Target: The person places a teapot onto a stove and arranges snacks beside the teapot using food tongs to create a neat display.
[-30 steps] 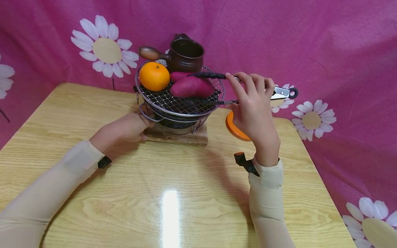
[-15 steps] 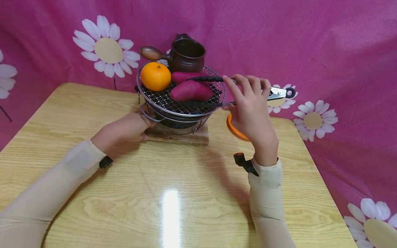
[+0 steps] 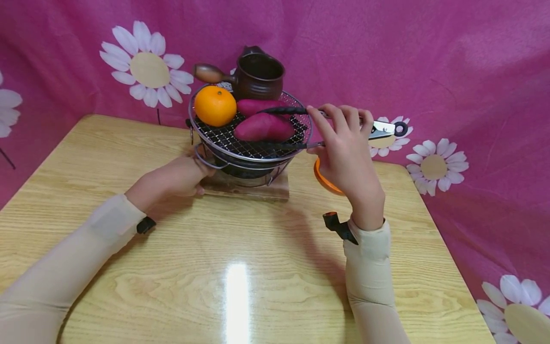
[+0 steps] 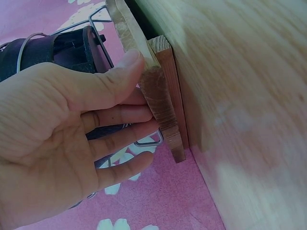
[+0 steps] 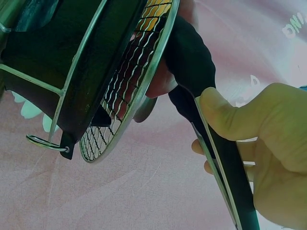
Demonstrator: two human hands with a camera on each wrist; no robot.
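Observation:
In the head view, my right hand (image 3: 350, 153) grips a pair of black-tipped tongs (image 3: 386, 129) by their arms. Their jaws stand apart on the far and near sides of the front purple sweet potato (image 3: 262, 127), which lies on the wire grill rack (image 3: 223, 138). Behind it is a second sweet potato (image 3: 253, 106), partly hidden. My left hand (image 4: 62, 124) holds the left end of the wooden board (image 4: 163, 110) under the grill, thumb and fingers at its edge. Whether the tongs press on the sweet potato cannot be told.
An orange (image 3: 215, 106) sits at the rack's left. Behind it stands a brown clay pot (image 3: 258, 79) with a wooden side handle. An orange round object (image 3: 326, 179) lies under my right hand. A pink flowered cloth (image 3: 386, 48) hangs behind the wooden table (image 3: 185, 267).
My right hand and the tongs have moved slightly left and towards me. The front sweet potato has shifted a little nearer, so more of the rear one shows. My left hand stays put.

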